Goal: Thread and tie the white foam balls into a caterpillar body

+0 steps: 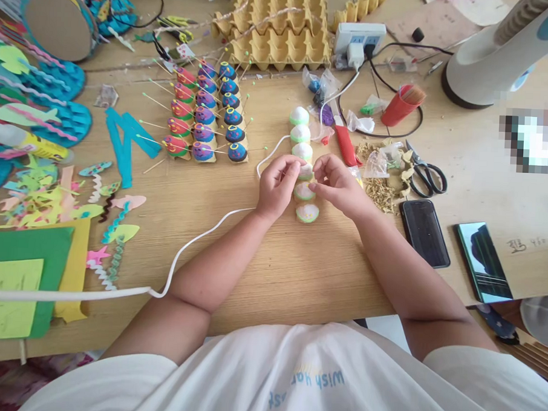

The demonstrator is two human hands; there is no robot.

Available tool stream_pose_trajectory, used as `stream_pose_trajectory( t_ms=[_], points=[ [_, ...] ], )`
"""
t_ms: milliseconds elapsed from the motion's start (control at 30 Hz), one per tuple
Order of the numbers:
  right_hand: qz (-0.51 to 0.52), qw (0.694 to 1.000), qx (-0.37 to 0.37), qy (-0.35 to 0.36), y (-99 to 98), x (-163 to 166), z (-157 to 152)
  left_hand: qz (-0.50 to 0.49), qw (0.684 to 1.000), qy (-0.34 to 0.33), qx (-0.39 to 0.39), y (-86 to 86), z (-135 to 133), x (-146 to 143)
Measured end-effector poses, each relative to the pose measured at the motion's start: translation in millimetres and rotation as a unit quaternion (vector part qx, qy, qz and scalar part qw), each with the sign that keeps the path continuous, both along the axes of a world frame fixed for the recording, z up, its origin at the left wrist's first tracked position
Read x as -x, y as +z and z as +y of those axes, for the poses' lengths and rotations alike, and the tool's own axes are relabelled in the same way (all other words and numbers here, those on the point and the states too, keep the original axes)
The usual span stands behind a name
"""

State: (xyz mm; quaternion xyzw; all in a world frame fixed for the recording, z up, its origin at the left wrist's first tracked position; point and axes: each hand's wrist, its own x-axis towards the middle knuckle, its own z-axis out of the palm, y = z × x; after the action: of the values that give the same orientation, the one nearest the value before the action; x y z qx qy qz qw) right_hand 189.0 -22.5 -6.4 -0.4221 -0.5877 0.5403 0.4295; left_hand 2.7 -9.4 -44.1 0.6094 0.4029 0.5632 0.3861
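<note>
A column of small white domes with green rims (307,213) stands on the table in front of me. My left hand (277,184) is at the column's left side, its thumb and forefinger pinched together over a middle dome (306,170). From the right, my right hand (341,185) curls its fingers close to the same dome, its thumb by the dome below (304,191). Whatever either hand's fingertips hold is too small or hidden to make out. The nearest dome bears tiny yellow dots.
Left of the column stand rows of painted cups (205,114) with pins sticking out. Egg trays (281,30) and a power strip (359,38) lie behind. To the right are a red cup of sticks (402,107), scissors (424,173) and phones (425,232). A white cable (176,259) crosses the left side.
</note>
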Motion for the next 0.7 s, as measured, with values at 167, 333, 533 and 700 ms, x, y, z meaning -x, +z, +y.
stream_pose_trajectory(
  t_ms=[167, 333, 533, 700],
  points=[
    [-0.025, 0.998, 0.003, -0.058, -5.8, 4, -20, -0.004, 1.000, -0.018, 0.011, -3.4, 1, -1],
    [-0.013, 0.995, -0.001, -0.098, -19.6, 9, -33, -0.027, 0.998, -0.047, 0.017, -7.3, 4, 0],
    [-0.033, 0.995, -0.005, -0.093, -20.9, 17, -35, 0.006, 1.000, -0.030, 0.008, -11.9, 6, 0],
    [-0.045, 0.993, -0.011, -0.107, -20.8, 20, -33, -0.013, 0.999, -0.035, -0.009, -16.0, 7, -1]
  ],
)
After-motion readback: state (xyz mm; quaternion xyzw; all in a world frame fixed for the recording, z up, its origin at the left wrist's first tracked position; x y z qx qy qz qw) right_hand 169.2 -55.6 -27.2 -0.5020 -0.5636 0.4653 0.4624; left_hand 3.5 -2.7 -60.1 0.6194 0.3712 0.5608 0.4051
